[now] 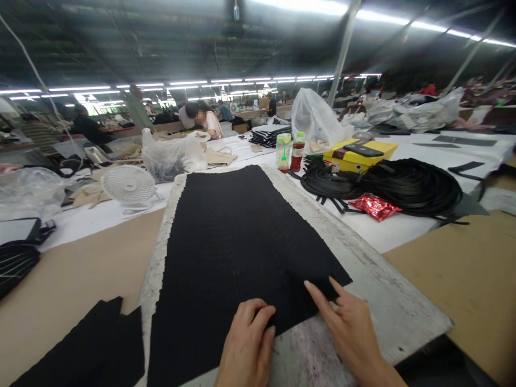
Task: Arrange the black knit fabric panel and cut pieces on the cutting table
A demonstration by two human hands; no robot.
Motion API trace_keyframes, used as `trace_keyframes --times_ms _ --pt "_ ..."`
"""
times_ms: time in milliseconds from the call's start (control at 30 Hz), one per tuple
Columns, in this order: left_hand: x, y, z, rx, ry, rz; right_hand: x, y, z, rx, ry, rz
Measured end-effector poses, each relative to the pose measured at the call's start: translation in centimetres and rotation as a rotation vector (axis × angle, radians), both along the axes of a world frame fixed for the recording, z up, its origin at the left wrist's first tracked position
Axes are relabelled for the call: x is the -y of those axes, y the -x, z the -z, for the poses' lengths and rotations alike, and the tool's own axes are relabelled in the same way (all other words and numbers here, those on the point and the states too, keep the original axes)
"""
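A long black textured fabric sheet (234, 242) lies on a worn white board (387, 290) in front of me. My left hand (248, 344) rests at the sheet's near edge with its fingers curled and pinched on that edge. My right hand (346, 328) lies beside it, two fingers stretched out flat onto the sheet's near right corner. More black fabric pieces (92, 349) lie on the brown table surface at the lower left.
Coils of black strap (403, 185), a red foil packet (374, 207), a yellow box (358, 150), two bottles (290, 151) and plastic bags (316, 121) stand at the right back. A small white fan (128, 184) sits at left. Other people work at far tables.
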State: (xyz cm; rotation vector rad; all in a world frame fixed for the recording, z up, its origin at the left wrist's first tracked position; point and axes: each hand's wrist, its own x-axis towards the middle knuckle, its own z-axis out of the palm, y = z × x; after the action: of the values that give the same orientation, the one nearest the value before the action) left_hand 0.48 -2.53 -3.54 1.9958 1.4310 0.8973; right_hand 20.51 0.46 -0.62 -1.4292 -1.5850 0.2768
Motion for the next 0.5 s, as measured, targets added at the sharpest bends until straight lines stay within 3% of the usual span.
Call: trace_keyframes --times_ms 133,267,367,500 --pt "-0.5 0.1 -2.0 0.291 0.305 -0.027 0.9 2.3 -0.6 0.215 -0.198 -0.206" --pt "-0.7 0.0 -2.0 0.837 0.668 -0.141 1.5 3.8 -0.4 0.302 -0.299 -0.392" --pt "-0.4 -0.2 -1.9 1.03 0.767 -0.185 2.1 4.6 0.0 0.289 -0.296 -0.493" --pt "0.4 -0.4 -2.8 1.228 0.8 -0.256 2.9 5.3 0.7 0.327 -0.246 -0.52"
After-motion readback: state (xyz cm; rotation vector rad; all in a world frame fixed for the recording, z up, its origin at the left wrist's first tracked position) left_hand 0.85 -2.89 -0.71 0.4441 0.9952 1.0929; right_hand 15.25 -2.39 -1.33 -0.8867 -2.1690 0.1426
